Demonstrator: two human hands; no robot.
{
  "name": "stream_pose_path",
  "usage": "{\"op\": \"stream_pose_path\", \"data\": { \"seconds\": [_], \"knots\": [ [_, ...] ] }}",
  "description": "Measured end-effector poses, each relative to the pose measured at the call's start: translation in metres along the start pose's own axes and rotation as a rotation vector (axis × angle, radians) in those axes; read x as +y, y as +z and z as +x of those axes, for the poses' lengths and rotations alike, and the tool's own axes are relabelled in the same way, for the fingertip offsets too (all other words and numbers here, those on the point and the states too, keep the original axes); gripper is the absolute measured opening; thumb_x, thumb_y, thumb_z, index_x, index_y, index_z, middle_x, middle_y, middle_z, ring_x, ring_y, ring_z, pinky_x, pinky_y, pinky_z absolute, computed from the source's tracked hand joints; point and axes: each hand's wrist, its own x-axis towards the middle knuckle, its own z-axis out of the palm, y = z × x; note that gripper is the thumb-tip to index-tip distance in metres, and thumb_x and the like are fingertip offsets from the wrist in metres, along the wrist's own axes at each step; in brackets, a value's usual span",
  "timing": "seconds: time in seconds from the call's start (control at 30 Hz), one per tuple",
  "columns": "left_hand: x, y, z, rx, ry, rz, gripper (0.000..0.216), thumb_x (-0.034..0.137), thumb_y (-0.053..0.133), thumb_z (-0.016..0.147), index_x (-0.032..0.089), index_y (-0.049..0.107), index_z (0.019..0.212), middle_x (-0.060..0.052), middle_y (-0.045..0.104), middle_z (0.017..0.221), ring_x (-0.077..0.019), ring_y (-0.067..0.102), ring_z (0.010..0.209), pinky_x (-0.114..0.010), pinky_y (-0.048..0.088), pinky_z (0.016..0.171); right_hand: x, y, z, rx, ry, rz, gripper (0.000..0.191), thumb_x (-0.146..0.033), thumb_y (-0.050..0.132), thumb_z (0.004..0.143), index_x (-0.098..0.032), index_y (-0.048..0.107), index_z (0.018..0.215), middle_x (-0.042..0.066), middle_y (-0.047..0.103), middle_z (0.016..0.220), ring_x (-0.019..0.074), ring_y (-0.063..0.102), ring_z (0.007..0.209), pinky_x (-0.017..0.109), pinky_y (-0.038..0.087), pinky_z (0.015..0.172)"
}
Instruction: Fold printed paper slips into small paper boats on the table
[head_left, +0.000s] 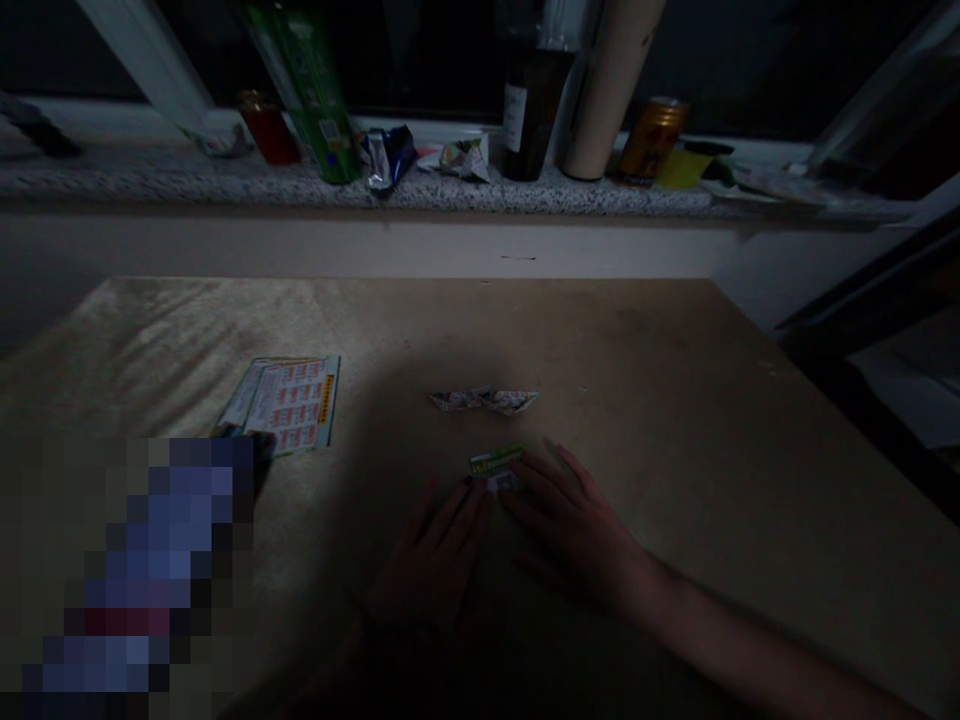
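A small folded piece of printed paper point(495, 463), green along its top edge, lies on the table in front of me. My left hand point(439, 550) rests over its lower left side, fingers stretched out and flat. From the right, my right hand point(562, 510) lies across the other side of the paper with its fingers extended. The fingers cover much of the paper, and dim light hides its folds. Just beyond stand two small folded paper boats, a left one point(454, 401) and a right one point(511, 402), side by side and close together.
Printed sheets point(296, 405) lie stacked at the left, beside a pixelated area. Along the granite windowsill point(450, 195) stand a green tall container point(319, 100), a red jar point(270, 130), a dark bottle point(529, 115), a cardboard tube point(611, 90) and a golden can point(652, 142).
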Motion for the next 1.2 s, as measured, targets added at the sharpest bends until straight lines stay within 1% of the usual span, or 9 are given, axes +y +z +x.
{"op": "stream_pose_path", "data": {
  "seconds": [0.2,0.33,0.5,0.6,0.73,0.83,0.97,1.07,1.2],
  "knots": [
    [-0.002,-0.003,-0.001,-0.039,-0.025,-0.03,0.068,0.055,0.04,0.086,0.014,0.034,0.14,-0.011,0.035,0.145,-0.0287,0.028,0.133,-0.047,0.006,0.11,0.002,0.001,-0.004,0.056,0.049,-0.023,0.046,-0.032,0.055,0.084,-0.02,0.05,0.128,0.012,0.045,0.138,0.0291,0.034,0.131,0.058,0.016,0.109],
    [-0.003,-0.001,0.0,0.002,-0.007,-0.015,0.068,0.054,0.041,0.086,0.013,0.035,0.14,-0.011,0.037,0.144,-0.0279,0.028,0.133,-0.045,0.006,0.111,0.0,0.003,-0.005,0.111,0.091,-0.068,0.037,-0.031,0.053,0.086,-0.018,0.057,0.12,0.012,0.05,0.133,0.0287,0.039,0.128,0.058,0.016,0.109],
    [0.006,0.021,0.007,0.186,0.038,0.028,0.07,0.049,0.035,0.087,0.004,0.029,0.14,-0.016,0.036,0.143,-0.0271,0.028,0.133,-0.039,0.02,0.109,0.0,0.007,-0.003,0.153,0.072,-0.093,0.032,-0.028,0.051,0.088,-0.017,0.059,0.116,0.013,0.056,0.126,0.0267,0.043,0.124,0.055,0.02,0.108],
    [0.013,0.037,0.012,0.165,-0.019,0.049,0.065,0.045,0.032,0.088,0.005,0.031,0.14,-0.015,0.04,0.141,-0.0254,0.034,0.13,-0.035,0.026,0.106,0.002,0.009,-0.003,0.182,0.08,-0.087,0.03,-0.028,0.05,0.089,-0.019,0.059,0.116,0.012,0.058,0.123,0.0249,0.044,0.123,0.054,0.022,0.108],
    [0.015,0.046,0.014,0.125,-0.005,0.047,0.069,0.048,0.03,0.088,0.002,0.032,0.139,-0.017,0.038,0.141,-0.0272,0.033,0.131,-0.036,0.025,0.106,0.005,0.007,-0.005,0.204,0.087,-0.062,0.029,-0.028,0.051,0.089,-0.021,0.06,0.115,0.011,0.059,0.122,0.025,0.045,0.122,0.055,0.022,0.108],
    [0.014,0.041,0.015,0.091,-0.002,0.017,0.07,0.05,0.029,0.087,0.003,0.033,0.139,-0.016,0.036,0.143,-0.0271,0.031,0.132,-0.037,0.021,0.108,0.008,0.004,-0.005,0.23,0.1,-0.059,0.027,-0.028,0.052,0.088,-0.02,0.062,0.112,0.01,0.06,0.121,0.0262,0.046,0.121,0.055,0.022,0.108],
    [0.017,0.02,0.018,0.007,-0.009,-0.019,0.08,0.062,0.028,0.084,0.004,0.034,0.138,-0.016,0.033,0.144,-0.0281,0.026,0.134,-0.043,0.011,0.111,0.008,0.003,-0.006,0.227,0.091,-0.071,0.028,-0.031,0.053,0.087,-0.018,0.062,0.109,0.009,0.061,0.119,0.0261,0.047,0.12,0.053,0.021,0.109],
    [0.021,0.003,0.02,-0.061,-0.045,-0.031,0.081,0.063,0.029,0.084,0.004,0.031,0.14,-0.016,0.031,0.145,-0.0285,0.024,0.135,-0.044,0.01,0.111,0.008,0.003,-0.006,0.217,0.091,-0.097,0.028,-0.031,0.051,0.088,-0.018,0.062,0.11,0.009,0.062,0.117,0.0256,0.049,0.117,0.053,0.022,0.109],
    [0.023,-0.006,0.02,-0.057,-0.06,-0.059,0.079,0.062,0.033,0.084,0.005,0.034,0.139,-0.015,0.034,0.144,-0.0288,0.027,0.133,-0.043,0.012,0.111,0.01,0.004,-0.006,0.265,0.102,-0.095,0.023,-0.028,0.05,0.089,-0.019,0.064,0.105,0.006,0.066,0.11,0.0256,0.052,0.114,0.055,0.023,0.107]
  ]
}}
